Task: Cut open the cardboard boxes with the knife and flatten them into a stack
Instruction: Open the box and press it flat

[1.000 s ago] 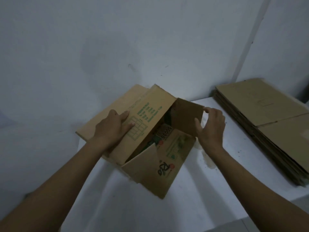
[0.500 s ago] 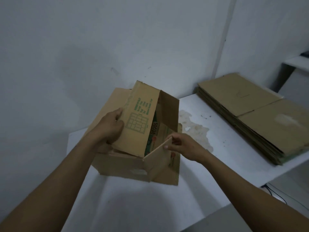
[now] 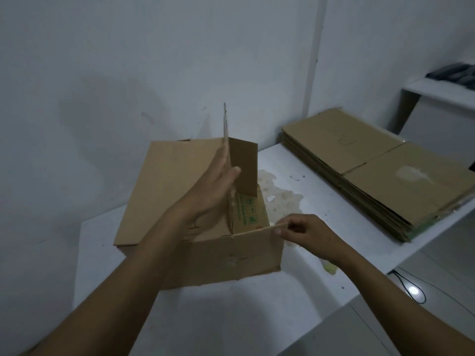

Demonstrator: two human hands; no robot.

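As left hand (image 3: 210, 186) holds flap (image 3: 226, 129) upright, right hand (image 3: 303, 232) pinches box (image 3: 231, 258).

White table (image 3: 205, 317) bears an open box (image 3: 218, 258) and flattened stack (image 3: 385, 181).

1. The cardboard box (image 3: 218, 255) at the centre of the frame is brown corrugated card, matt and dry-looking. Its near wall is scuffed, with a pale worn patch, and an inner panel carries green print.
2. The stack of flattened cardboard (image 3: 385, 170) at right is the same matt brown card, with a pale, faintly shiny patch on its top sheet.
3. The table (image 3: 205, 317) has a smooth white top with a slight sheen. A blotchy yellowish stain (image 3: 280, 199) right of the box looks rough.
4. The wall (image 3: 128, 73) is matt white paint, lightly marked.
5. The floor (image 3: 442, 265) at lower right is glossy and reflects a bright spot.
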